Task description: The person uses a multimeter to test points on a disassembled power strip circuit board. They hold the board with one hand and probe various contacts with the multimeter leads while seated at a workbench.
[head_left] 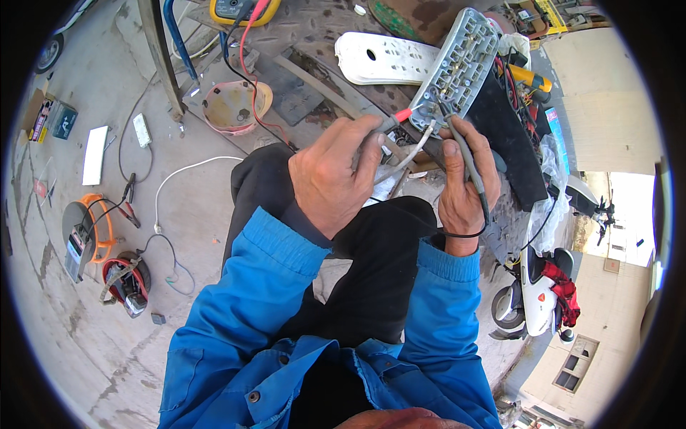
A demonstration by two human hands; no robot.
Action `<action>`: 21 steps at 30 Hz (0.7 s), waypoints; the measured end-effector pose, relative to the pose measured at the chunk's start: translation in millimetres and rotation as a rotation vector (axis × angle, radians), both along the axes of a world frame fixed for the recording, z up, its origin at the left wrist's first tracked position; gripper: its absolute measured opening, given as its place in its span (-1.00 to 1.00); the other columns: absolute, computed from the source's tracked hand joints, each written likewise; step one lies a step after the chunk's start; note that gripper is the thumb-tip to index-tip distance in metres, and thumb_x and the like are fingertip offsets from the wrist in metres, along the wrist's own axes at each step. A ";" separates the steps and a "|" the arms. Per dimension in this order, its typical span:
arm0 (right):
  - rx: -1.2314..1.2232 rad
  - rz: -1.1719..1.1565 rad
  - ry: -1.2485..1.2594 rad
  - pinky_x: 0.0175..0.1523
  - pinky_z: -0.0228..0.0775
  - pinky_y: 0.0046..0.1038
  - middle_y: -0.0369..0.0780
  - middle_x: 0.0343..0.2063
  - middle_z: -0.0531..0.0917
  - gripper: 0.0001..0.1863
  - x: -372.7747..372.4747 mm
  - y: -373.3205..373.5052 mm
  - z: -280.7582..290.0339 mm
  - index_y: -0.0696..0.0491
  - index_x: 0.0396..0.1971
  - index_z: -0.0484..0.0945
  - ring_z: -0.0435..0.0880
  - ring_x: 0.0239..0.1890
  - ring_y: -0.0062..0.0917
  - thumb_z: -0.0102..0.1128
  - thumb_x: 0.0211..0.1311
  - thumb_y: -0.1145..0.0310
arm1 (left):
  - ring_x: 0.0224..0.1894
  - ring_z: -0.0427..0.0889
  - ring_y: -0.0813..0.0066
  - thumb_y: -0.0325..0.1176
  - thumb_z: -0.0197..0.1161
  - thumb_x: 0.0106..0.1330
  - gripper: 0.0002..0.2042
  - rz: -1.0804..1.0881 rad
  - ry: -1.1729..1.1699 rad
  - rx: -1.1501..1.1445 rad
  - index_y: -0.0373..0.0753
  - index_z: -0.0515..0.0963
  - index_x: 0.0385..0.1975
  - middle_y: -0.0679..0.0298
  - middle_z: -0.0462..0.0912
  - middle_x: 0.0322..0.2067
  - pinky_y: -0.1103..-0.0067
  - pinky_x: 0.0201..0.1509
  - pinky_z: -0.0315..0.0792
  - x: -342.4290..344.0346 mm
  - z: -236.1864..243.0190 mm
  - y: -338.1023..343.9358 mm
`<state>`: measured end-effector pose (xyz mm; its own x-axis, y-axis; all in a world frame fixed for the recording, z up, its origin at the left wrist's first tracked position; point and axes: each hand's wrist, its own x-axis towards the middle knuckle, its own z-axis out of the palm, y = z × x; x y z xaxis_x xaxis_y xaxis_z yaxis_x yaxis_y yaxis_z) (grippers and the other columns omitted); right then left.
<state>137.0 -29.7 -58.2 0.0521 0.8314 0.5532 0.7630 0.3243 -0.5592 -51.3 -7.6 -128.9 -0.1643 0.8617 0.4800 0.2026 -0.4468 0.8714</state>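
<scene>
An opened power strip [457, 68] tilts in front of me, its grey inner side and rows of metal contacts showing. My left hand [330, 175] pinches a red-tipped test probe [399, 116], its front end at the strip's near end. My right hand [464, 179] grips a dark test probe [466, 151] that points into the same end; the exact contact spots are too small to make out. A white cord [418, 149] leaves the strip between my hands. The strip's white cover [386, 61] lies beside it. At the top edge sits a yellow multimeter [243, 13] with red and black leads.
A dirty pinkish hard hat [232, 107] lies left of my knees. On the left floor are an orange cable reel [100, 229], a red round device [127, 280] and a white adapter [142, 131]. A white scooter [537, 293] stands at right, near a yellow-handled tool [529, 77].
</scene>
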 end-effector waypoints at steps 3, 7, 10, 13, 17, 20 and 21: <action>-0.002 -0.002 0.005 0.16 0.67 -0.37 -0.12 -0.09 0.86 -0.73 -0.2 0.0 -0.1 0.17 0.18 0.78 0.88 -0.01 -0.39 0.40 0.57 0.52 | -0.38 0.80 0.05 -0.46 0.52 0.43 -0.81 -0.008 -0.012 -0.004 -0.19 0.77 -0.01 0.18 0.76 -0.31 0.28 -0.36 0.62 -1.0 0.8 -0.7; -0.035 -0.004 0.000 0.21 0.65 -0.38 -0.12 -0.06 0.87 -0.72 0.3 -1.6 1.1 0.17 0.21 0.76 0.87 0.04 -0.41 0.37 0.61 0.49 | -0.39 0.79 0.18 -0.49 0.51 0.44 -0.80 -0.008 -0.006 -0.003 -0.22 0.78 0.01 0.18 0.79 -0.26 0.36 -0.34 0.62 -3.2 1.6 -1.2; -0.045 -0.004 -0.050 0.27 0.63 -0.38 -0.13 -0.03 0.88 -0.71 -0.1 -3.5 3.3 0.16 0.24 0.75 0.86 0.08 -0.43 0.35 0.64 0.46 | -0.43 0.77 0.41 -0.54 0.49 0.48 -0.80 -0.026 0.004 -0.004 -0.27 0.79 0.04 0.16 0.83 -0.22 0.52 -0.34 0.60 -5.9 2.7 -2.6; -0.012 -0.009 -0.054 0.21 0.64 -0.36 -0.12 -0.06 0.86 -0.72 -2.6 -2.2 2.3 0.17 0.19 0.77 0.86 0.03 -0.39 0.38 0.58 0.51 | -0.42 0.77 0.38 -0.54 0.49 0.48 -0.81 -0.029 0.002 -0.009 -0.28 0.79 0.03 0.15 0.81 -0.25 0.51 -0.35 0.60 -6.3 3.8 -2.4; -0.010 -0.013 -0.068 0.23 0.64 -0.35 -0.10 -0.05 0.87 -0.71 -4.3 0.1 1.0 0.16 0.20 0.77 0.87 0.04 -0.37 0.38 0.58 0.51 | -0.43 0.78 0.35 -0.54 0.49 0.48 -0.81 -0.020 0.008 0.001 -0.29 0.79 0.02 0.15 0.78 -0.28 0.49 -0.36 0.59 -5.9 4.8 -0.6; -0.001 -0.007 -0.086 0.23 0.65 -0.34 -0.09 -0.05 0.87 -0.71 -4.2 1.3 0.6 0.16 0.21 0.77 0.88 0.04 -0.35 0.38 0.58 0.52 | -0.44 0.77 0.33 -0.54 0.49 0.47 -0.81 -0.017 0.014 -0.013 -0.28 0.79 0.02 0.15 0.77 -0.29 0.48 -0.37 0.59 -5.9 6.2 0.9; 0.004 -0.004 -0.093 0.23 0.65 -0.34 -0.09 -0.05 0.87 -0.71 -3.9 1.8 0.7 0.16 0.21 0.77 0.88 0.04 -0.34 0.38 0.57 0.52 | -0.45 0.77 0.33 -0.54 0.49 0.47 -0.81 -0.017 0.016 -0.018 -0.28 0.79 0.02 0.15 0.77 -0.30 0.48 -0.37 0.59 -6.0 7.0 1.3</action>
<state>133.1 -27.9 -57.5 0.0038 0.8293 0.5589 0.8132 0.3227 -0.4843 -57.2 -6.3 -121.9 -0.1419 0.8727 0.4671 0.2093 -0.4348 0.8759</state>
